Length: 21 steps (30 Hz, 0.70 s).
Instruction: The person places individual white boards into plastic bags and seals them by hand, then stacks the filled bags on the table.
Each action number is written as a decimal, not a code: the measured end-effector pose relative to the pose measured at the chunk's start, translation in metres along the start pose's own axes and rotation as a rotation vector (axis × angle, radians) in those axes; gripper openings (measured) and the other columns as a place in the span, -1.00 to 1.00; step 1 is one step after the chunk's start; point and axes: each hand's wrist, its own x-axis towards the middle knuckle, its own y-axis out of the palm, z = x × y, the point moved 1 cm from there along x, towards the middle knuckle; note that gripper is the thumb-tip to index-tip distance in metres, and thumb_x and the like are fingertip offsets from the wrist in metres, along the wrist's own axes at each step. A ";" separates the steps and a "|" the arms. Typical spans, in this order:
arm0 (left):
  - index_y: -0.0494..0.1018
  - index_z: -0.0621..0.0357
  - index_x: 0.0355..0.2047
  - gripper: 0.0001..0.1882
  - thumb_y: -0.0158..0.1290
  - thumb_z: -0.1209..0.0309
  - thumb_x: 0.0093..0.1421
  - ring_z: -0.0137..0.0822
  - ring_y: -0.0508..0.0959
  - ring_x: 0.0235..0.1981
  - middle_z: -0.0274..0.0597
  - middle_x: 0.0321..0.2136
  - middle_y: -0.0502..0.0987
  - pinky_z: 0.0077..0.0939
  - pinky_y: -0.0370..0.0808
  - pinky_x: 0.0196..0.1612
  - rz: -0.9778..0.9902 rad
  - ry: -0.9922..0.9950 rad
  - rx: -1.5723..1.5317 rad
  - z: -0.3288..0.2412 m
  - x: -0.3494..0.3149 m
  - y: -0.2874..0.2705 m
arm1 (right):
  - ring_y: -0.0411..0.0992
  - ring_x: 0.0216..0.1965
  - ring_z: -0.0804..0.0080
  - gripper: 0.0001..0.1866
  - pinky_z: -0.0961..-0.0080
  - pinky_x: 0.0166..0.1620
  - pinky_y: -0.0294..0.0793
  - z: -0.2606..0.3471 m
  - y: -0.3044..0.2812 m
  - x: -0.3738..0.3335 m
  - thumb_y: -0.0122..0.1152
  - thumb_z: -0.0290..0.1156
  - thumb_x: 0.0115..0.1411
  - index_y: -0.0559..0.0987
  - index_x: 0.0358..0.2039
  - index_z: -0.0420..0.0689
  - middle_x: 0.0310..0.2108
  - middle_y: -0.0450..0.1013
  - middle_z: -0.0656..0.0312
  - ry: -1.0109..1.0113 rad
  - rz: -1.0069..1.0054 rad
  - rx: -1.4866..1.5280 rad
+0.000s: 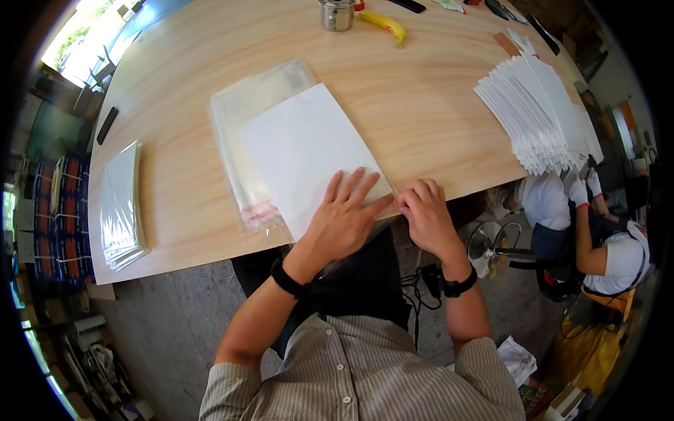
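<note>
A white sheet (305, 147) lies tilted on the table, its near edge close to the table's front edge. My left hand (345, 214) rests flat on its near right part, fingers spread. At the sheet's near right corner my right hand (421, 208) has its fingers bent and pressed together; what they pinch is hidden. A see-through strip (384, 223) shows between the hands, beyond the sheet's edge. Partly under the sheet, to its left, is a stack of clear plastic bags (239, 154) with reddish print near the closest end.
Glossy wrapped white packs (122, 207) are piled at the left, near a black bar-shaped object (107, 125). Fanned white sheets or envelopes (526, 112) lie at the right. A metal canister (337, 14) and a yellow banana-shaped object (383, 27) stand far back. Another person (611, 256) sits at right.
</note>
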 end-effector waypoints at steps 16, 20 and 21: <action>0.49 -0.13 0.27 -0.44 0.03 0.45 0.23 0.13 0.18 0.44 0.05 0.39 0.28 0.19 0.02 0.47 0.008 0.043 -0.007 0.001 -0.001 -0.002 | 0.38 -0.05 0.20 -0.93 0.28 0.00 0.34 0.059 -0.020 -0.095 0.25 -0.50 0.18 0.52 -0.37 -0.07 -0.23 0.41 0.22 -0.256 0.589 0.485; 0.46 -0.14 0.29 -0.41 0.03 0.45 0.22 0.15 0.17 0.45 0.08 0.39 0.26 0.18 0.01 0.48 0.018 0.058 0.018 0.004 -0.001 -0.002 | 0.41 -0.11 0.16 -0.95 0.30 0.00 0.42 0.064 -0.031 -0.151 0.24 -0.48 0.24 0.54 -0.33 -0.15 -0.24 0.42 0.18 -0.228 0.933 0.745; 0.46 -0.14 0.30 -0.41 0.02 0.45 0.22 0.15 0.18 0.45 0.09 0.39 0.26 0.18 0.00 0.48 0.018 0.058 0.029 0.003 -0.003 -0.001 | 0.43 -0.13 0.19 -0.95 0.31 -0.02 0.45 0.054 -0.035 -0.163 0.24 -0.48 0.25 0.54 -0.32 -0.15 -0.25 0.44 0.19 -0.128 0.910 0.764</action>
